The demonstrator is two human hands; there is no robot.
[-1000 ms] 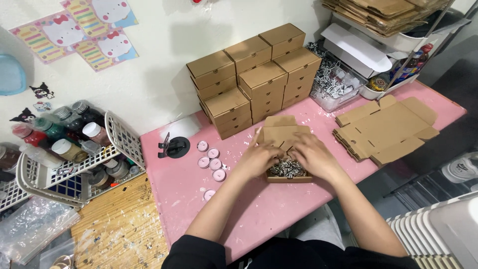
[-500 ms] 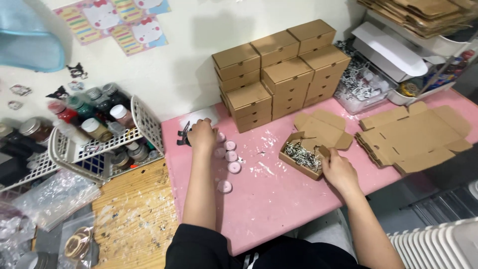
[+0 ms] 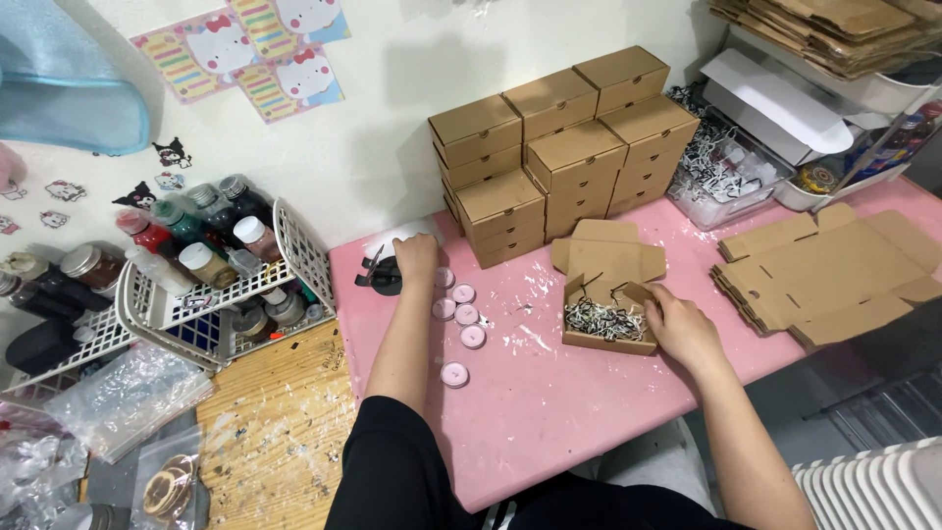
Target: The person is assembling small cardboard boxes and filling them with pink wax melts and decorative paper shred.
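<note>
My left hand [image 3: 417,257] curls over something at frame centre-left, contents unclear; right hand [image 3: 682,329] loosely steadies the open box [image 3: 608,329]; I'd pinch one pink disc [image 3: 463,293] cleanly, keep box pinned.

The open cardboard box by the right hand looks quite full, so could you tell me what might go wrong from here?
1. The open cardboard box sits heaped with shredded paper; strands may spill onto the pink table.
2. The left hand reaches past the small pink round tins; the forearm could knock them.
3. The right hand only rests at the box's edge, so it might slide.
</note>
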